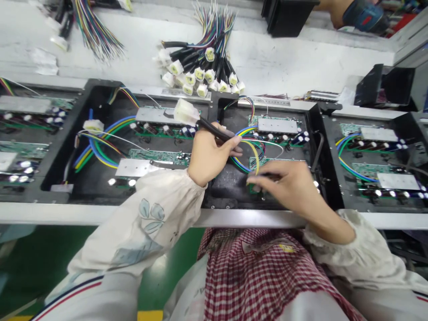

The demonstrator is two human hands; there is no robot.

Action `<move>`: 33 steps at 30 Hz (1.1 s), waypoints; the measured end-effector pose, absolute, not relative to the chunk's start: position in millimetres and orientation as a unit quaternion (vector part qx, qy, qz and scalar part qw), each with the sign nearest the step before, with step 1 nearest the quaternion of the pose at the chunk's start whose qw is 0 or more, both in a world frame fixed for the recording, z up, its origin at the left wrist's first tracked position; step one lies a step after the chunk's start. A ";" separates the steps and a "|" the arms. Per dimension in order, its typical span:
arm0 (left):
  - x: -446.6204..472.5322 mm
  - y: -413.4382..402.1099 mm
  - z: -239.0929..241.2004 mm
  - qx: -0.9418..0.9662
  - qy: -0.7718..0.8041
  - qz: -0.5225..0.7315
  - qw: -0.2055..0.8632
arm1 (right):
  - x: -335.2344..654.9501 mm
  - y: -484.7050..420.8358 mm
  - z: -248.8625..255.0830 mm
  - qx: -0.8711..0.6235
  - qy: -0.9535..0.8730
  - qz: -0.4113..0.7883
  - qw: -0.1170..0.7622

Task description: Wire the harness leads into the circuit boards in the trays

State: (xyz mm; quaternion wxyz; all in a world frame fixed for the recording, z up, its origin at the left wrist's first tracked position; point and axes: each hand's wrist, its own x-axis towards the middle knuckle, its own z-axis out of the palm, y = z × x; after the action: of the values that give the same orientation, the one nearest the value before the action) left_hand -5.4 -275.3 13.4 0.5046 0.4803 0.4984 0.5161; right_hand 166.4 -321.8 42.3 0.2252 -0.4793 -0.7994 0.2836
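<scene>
My left hand is closed around a black-sleeved cable with a white connector at its upper end. Thin coloured wires fan out of the cable toward my right hand. Between thumb and fingers, my right hand pinches the end of a yellow wire, just above the lower circuit board, which it partly covers. Both hands are over a black housing. Behind them in that housing sits the upper circuit board with a silver heat sink and a row of capacitors.
A pile of cables with white connectors lies on the white bench behind. More housings with boards stand left and right. Black boxes rest at the back. At top right, another person's hand is beside a power drill.
</scene>
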 end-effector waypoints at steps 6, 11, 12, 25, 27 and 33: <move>-8.7 -279.2 15.8 0.551 0.529 0.464 0.450 | 166.7 -298.0 14.4 -0.531 -0.806 0.106 0.240; -9.0 -278.4 12.5 0.559 0.531 0.460 0.441 | 168.2 -297.3 12.8 -0.528 -0.813 0.101 0.224; -8.9 -278.2 11.9 0.562 0.530 0.460 0.438 | 168.0 -297.4 13.2 -0.529 -0.814 0.096 0.219; -8.2 -276.7 10.7 0.565 0.534 0.447 0.442 | 167.6 -296.5 10.1 -0.545 -0.817 0.076 0.171; -11.6 -277.9 12.6 0.599 0.549 0.430 0.393 | 163.1 -296.3 9.9 -0.545 -0.822 0.075 0.147; -12.2 -303.2 36.2 0.880 0.466 0.093 0.000 | 191.6 -312.6 36.1 -0.530 -0.839 -0.018 0.121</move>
State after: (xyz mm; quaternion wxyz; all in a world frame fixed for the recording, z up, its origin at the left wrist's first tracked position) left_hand -12.2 -303.2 36.2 0.0000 0.8798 0.4661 0.0931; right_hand 191.6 -312.6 36.1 0.1206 -0.5300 -0.8392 -0.0181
